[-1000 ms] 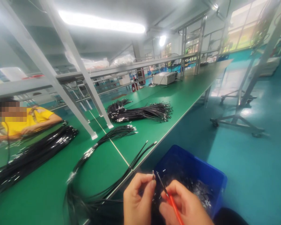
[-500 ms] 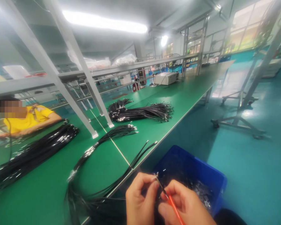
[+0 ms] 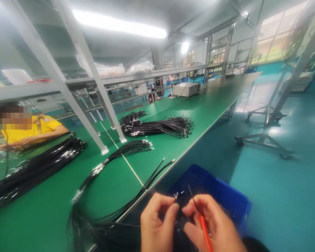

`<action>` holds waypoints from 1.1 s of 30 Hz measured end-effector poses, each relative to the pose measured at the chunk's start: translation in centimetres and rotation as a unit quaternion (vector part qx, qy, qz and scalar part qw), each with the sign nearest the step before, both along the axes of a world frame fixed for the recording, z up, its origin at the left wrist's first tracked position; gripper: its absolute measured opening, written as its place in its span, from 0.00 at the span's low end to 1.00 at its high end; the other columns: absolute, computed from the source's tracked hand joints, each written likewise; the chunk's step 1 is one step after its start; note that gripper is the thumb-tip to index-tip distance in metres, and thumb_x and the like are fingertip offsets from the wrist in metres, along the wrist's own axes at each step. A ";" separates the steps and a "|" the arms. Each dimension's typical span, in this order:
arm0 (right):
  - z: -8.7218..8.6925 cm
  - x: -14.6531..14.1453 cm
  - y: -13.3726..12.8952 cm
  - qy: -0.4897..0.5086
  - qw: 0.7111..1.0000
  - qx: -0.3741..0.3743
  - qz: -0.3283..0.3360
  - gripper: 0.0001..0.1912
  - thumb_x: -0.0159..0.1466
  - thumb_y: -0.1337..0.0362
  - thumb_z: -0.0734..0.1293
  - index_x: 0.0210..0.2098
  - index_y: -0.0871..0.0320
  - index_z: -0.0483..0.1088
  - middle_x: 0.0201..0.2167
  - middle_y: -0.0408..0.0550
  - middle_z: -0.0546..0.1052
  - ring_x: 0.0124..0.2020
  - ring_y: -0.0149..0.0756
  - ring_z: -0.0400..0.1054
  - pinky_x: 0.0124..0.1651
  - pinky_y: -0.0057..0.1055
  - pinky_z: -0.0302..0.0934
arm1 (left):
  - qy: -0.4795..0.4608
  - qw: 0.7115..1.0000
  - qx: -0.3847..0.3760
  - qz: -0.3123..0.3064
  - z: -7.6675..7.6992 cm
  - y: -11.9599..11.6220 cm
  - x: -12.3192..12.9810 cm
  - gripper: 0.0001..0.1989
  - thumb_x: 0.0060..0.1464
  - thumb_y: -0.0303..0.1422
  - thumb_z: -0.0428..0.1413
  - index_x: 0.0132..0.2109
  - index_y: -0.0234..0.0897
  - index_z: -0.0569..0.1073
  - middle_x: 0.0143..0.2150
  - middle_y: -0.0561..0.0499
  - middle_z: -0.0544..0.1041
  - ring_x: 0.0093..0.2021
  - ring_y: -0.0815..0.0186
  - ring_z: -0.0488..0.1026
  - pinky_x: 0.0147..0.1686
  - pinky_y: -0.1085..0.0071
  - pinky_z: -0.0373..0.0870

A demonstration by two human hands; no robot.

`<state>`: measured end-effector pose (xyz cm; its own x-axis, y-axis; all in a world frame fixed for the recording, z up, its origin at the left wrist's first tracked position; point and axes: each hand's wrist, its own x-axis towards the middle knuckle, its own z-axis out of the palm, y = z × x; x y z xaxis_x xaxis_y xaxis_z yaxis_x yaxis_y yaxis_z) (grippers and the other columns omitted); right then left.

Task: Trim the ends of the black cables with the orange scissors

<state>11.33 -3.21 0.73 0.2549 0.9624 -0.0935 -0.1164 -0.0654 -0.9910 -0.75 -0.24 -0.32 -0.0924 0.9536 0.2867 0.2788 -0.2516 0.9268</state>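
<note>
My left hand (image 3: pixel 157 222) is closed in a pinch on the end of a black cable, whose small metal tip (image 3: pixel 176 196) sticks up above the thumb and forefinger. In my right hand (image 3: pixel 217 222) is a slim tool (image 3: pixel 205 229) with an orange-red handle and a thin dark shaft; its exact kind is unclear. The shaft points up and left, apart from the cable tip. A loose bundle of black cables (image 3: pixel 88 180) curves over the green table to the left of my hands. Below and behind the hands stands a blue bin (image 3: pixel 225 189).
More black cable bundles lie on the green table (image 3: pixel 112 182), one (image 3: pixel 157 126) farther back and a thick one (image 3: pixel 47 164) at left. Grey shelf posts (image 3: pixel 89 66) rise from the tabletop. A person in yellow (image 3: pixel 39 129) sits across. A wheeled stand (image 3: pixel 265 140) is at right.
My right hand has drawn the orange-handled tool away from the cable tip, to the right, and the shaft now stands steeper. My left hand stays nearly in place.
</note>
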 end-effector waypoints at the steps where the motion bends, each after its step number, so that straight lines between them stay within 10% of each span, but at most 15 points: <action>1: 0.2 -0.1 0.2 0.013 0.999 0.030 -0.034 0.13 0.46 0.64 0.72 0.31 0.53 0.67 0.28 0.41 0.75 0.28 0.34 0.68 0.32 0.29 0.63 | 0.005 1.000 -0.004 -0.010 -0.1 0.0 0.0 0.05 0.49 0.32 0.58 0.27 0.37 0.75 0.23 0.54 0.74 0.25 0.66 0.71 0.27 0.74 0.67; 7: 0.9 -1.6 2.0 0.074 0.985 0.137 -0.069 0.09 0.53 0.67 0.70 0.32 0.52 0.67 0.27 0.40 0.73 0.29 0.33 0.69 0.33 0.27 0.64 | -0.021 0.998 -0.030 -0.046 -0.2 -0.5 0.7 0.08 0.50 0.33 0.56 0.26 0.36 0.74 0.24 0.53 0.74 0.25 0.66 0.69 0.27 0.74 0.64; 33: -0.4 -1.4 1.4 0.086 0.990 0.051 -0.098 0.12 0.52 0.63 0.70 0.34 0.52 0.64 0.27 0.41 0.72 0.31 0.36 0.72 0.35 0.29 0.67 | 0.007 0.999 -0.043 -0.009 0.8 -0.8 1.9 0.09 0.49 0.32 0.55 0.22 0.38 0.68 0.20 0.56 0.68 0.21 0.69 0.65 0.22 0.76 0.60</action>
<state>9.93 -1.82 0.34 0.4265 0.9028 -0.0561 -0.2844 0.0750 -0.9558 1.20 -1.04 0.51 -0.0720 0.9762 0.2048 0.2889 -0.1761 0.9410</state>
